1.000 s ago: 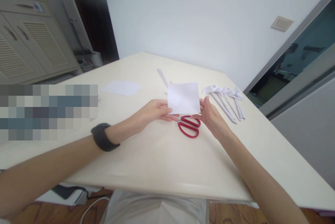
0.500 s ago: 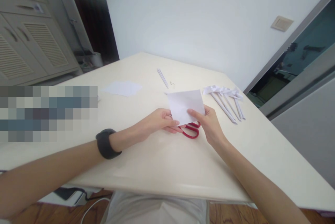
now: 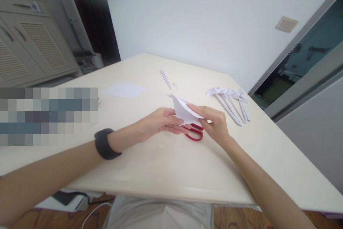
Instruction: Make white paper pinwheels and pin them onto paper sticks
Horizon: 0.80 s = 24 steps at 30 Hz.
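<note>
At frame centre, the left hand (image 3: 158,122) and right hand (image 3: 214,123) pinch the paper sheet (image 3: 184,111) — light, floppy, easily creased — best gripped at its edges.

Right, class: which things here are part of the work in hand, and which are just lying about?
In hand:
left hand
right hand
folded white paper

Lying about:
red scissors
rolled paper sticks
flat paper sheet
thin strips
table
</note>
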Each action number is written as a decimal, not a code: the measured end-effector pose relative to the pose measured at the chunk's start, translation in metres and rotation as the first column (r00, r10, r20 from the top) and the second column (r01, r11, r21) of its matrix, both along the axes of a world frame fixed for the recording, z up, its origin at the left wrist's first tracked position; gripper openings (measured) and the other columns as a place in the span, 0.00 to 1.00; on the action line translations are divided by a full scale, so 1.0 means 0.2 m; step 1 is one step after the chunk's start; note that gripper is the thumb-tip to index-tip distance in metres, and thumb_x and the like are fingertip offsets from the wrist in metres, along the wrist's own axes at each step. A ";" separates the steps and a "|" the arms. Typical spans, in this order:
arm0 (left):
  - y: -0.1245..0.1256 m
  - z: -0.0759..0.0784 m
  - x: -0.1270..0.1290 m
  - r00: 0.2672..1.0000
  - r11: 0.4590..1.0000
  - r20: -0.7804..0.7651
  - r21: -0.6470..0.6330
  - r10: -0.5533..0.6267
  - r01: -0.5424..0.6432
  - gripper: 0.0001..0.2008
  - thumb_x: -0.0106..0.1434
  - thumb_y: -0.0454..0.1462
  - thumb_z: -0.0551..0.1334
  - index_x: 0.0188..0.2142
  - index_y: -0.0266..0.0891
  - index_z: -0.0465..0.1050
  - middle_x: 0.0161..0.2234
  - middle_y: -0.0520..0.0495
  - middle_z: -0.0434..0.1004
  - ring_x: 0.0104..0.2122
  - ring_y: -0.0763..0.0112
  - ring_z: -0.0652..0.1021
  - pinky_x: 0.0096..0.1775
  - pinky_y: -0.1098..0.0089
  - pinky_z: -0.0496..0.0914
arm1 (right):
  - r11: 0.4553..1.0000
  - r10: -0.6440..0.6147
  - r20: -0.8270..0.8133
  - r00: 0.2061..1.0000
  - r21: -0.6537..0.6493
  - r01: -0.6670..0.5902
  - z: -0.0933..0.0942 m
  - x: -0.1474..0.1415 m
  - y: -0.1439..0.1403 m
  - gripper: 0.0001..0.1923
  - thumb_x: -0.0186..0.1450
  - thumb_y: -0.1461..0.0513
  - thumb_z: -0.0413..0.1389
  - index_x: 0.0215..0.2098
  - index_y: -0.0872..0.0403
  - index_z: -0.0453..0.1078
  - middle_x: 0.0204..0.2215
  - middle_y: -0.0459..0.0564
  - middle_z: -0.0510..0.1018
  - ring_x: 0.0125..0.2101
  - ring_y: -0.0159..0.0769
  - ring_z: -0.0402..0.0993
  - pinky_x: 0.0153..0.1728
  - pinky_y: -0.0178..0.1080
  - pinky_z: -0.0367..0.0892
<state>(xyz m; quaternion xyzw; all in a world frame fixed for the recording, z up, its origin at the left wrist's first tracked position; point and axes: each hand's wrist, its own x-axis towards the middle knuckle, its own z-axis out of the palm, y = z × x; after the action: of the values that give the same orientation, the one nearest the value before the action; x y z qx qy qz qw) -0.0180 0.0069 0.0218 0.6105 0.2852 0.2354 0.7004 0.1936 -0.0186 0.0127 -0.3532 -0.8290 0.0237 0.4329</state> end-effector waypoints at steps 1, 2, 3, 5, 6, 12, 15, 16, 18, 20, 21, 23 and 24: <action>0.00 0.00 0.00 1.000 1.000 0.001 -0.001 -0.008 0.008 0.19 0.58 0.41 0.62 0.48 0.39 0.69 0.46 0.41 0.76 0.41 0.63 0.78 0.40 0.69 0.71 | 1.000 0.008 0.027 1.000 0.022 -0.009 0.00 0.01 0.00 0.29 0.59 0.74 0.46 0.54 0.44 0.65 0.46 0.43 0.75 0.42 0.32 0.73 0.39 0.35 0.70; 0.00 0.00 0.00 1.000 1.000 0.002 0.000 -0.016 0.016 0.19 0.58 0.41 0.62 0.49 0.40 0.69 0.46 0.41 0.76 0.40 0.63 0.79 0.40 0.70 0.71 | 0.999 0.018 0.054 0.998 0.041 -0.020 0.01 0.01 0.00 0.29 0.60 0.74 0.45 0.55 0.43 0.64 0.46 0.43 0.75 0.43 0.32 0.73 0.40 0.35 0.70; 0.00 0.01 0.00 1.000 1.000 0.006 0.001 -0.021 0.021 0.19 0.58 0.41 0.62 0.48 0.39 0.69 0.46 0.41 0.76 0.40 0.63 0.79 0.39 0.70 0.71 | 0.998 0.025 0.085 0.996 0.057 -0.030 0.01 0.02 0.00 0.30 0.60 0.74 0.45 0.55 0.43 0.63 0.47 0.43 0.75 0.44 0.32 0.72 0.42 0.35 0.69; 0.00 0.01 0.00 0.999 1.000 0.013 0.002 -0.031 0.031 0.18 0.58 0.41 0.62 0.47 0.38 0.70 0.45 0.40 0.76 0.40 0.63 0.79 0.38 0.70 0.71 | 0.997 0.018 0.161 0.987 0.071 -0.029 0.02 0.02 0.00 0.29 0.62 0.73 0.44 0.57 0.44 0.61 0.50 0.44 0.72 0.48 0.32 0.70 0.45 0.36 0.68; 0.00 0.01 0.00 0.999 0.999 0.014 0.001 -0.036 0.036 0.17 0.58 0.40 0.62 0.46 0.38 0.70 0.45 0.40 0.76 0.39 0.63 0.79 0.38 0.71 0.71 | 0.997 0.006 0.199 0.980 0.073 -0.021 0.03 0.03 0.00 0.28 0.62 0.73 0.43 0.57 0.44 0.61 0.52 0.44 0.70 0.50 0.32 0.68 0.46 0.37 0.68; 0.00 0.01 0.00 0.999 0.999 0.031 0.024 -0.034 0.034 0.15 0.57 0.40 0.62 0.44 0.38 0.71 0.42 0.42 0.78 0.38 0.64 0.79 0.36 0.72 0.72 | 0.995 -0.042 0.349 0.936 0.100 0.007 0.04 0.03 -0.01 0.27 0.64 0.71 0.44 0.58 0.44 0.59 0.60 0.44 0.58 0.54 0.34 0.64 0.48 0.37 0.68; -0.01 0.01 0.00 0.999 0.998 0.027 0.042 -0.042 0.041 0.16 0.57 0.39 0.63 0.45 0.39 0.70 0.42 0.42 0.78 0.38 0.63 0.79 0.36 0.71 0.72 | 0.992 -0.090 0.405 0.910 0.121 0.045 0.03 0.02 -0.02 0.29 0.64 0.72 0.44 0.60 0.43 0.55 0.61 0.43 0.57 0.55 0.34 0.63 0.46 0.37 0.69; -0.01 0.01 0.00 0.999 0.998 0.021 0.044 -0.045 0.044 0.16 0.57 0.40 0.62 0.46 0.39 0.70 0.42 0.41 0.78 0.39 0.62 0.79 0.36 0.70 0.72 | 0.990 -0.106 0.418 0.902 0.130 0.056 0.03 0.02 -0.02 0.29 0.64 0.71 0.43 0.60 0.43 0.54 0.61 0.43 0.57 0.55 0.34 0.63 0.46 0.36 0.69; -0.02 0.01 0.01 0.999 0.998 0.007 0.044 -0.044 0.044 0.17 0.57 0.40 0.62 0.46 0.38 0.69 0.43 0.41 0.77 0.40 0.62 0.79 0.37 0.69 0.72 | 0.984 -0.141 0.444 0.885 0.160 0.076 0.03 0.00 -0.02 0.28 0.65 0.70 0.42 0.61 0.44 0.53 0.61 0.43 0.56 0.55 0.34 0.63 0.44 0.36 0.69; -0.02 0.02 0.01 0.999 0.998 -0.003 0.045 -0.032 0.033 0.17 0.57 0.41 0.62 0.46 0.38 0.69 0.43 0.41 0.77 0.40 0.61 0.79 0.38 0.68 0.72 | 0.975 -0.182 0.468 0.865 0.203 0.095 0.03 -0.01 -0.03 0.27 0.66 0.70 0.41 0.62 0.45 0.51 0.61 0.44 0.55 0.55 0.34 0.62 0.43 0.35 0.70; -0.03 0.02 0.01 1.000 0.998 -0.007 0.047 -0.028 0.028 0.17 0.57 0.41 0.63 0.46 0.38 0.69 0.43 0.41 0.77 0.40 0.61 0.79 0.38 0.68 0.72 | 0.969 -0.205 0.477 0.855 0.224 0.107 0.03 -0.02 -0.03 0.27 0.66 0.70 0.40 0.62 0.47 0.51 0.62 0.45 0.55 0.56 0.34 0.61 0.42 0.35 0.70; -0.03 0.02 0.01 1.000 0.999 -0.010 0.048 -0.024 0.024 0.17 0.57 0.41 0.63 0.46 0.38 0.69 0.42 0.41 0.78 0.40 0.61 0.78 0.39 0.68 0.72 | 0.958 -0.251 0.499 0.830 0.253 0.137 0.04 -0.04 -0.04 0.26 0.67 0.69 0.40 0.62 0.49 0.50 0.62 0.46 0.54 0.56 0.35 0.60 0.40 0.35 0.70; -0.03 0.02 0.01 1.000 0.999 -0.010 0.044 -0.024 0.024 0.18 0.57 0.41 0.62 0.46 0.39 0.69 0.42 0.41 0.78 0.41 0.61 0.78 0.39 0.68 0.72 | 0.954 -0.268 0.515 0.814 0.260 0.150 0.04 -0.04 -0.04 0.26 0.67 0.68 0.39 0.62 0.50 0.50 0.62 0.46 0.53 0.56 0.36 0.60 0.39 0.35 0.70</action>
<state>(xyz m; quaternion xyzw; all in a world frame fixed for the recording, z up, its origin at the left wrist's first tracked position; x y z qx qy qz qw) -0.0156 0.0011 0.0253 0.6302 0.2758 0.2305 0.6883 0.1850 -0.0265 0.0206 -0.3878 -0.8712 -0.2119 0.2137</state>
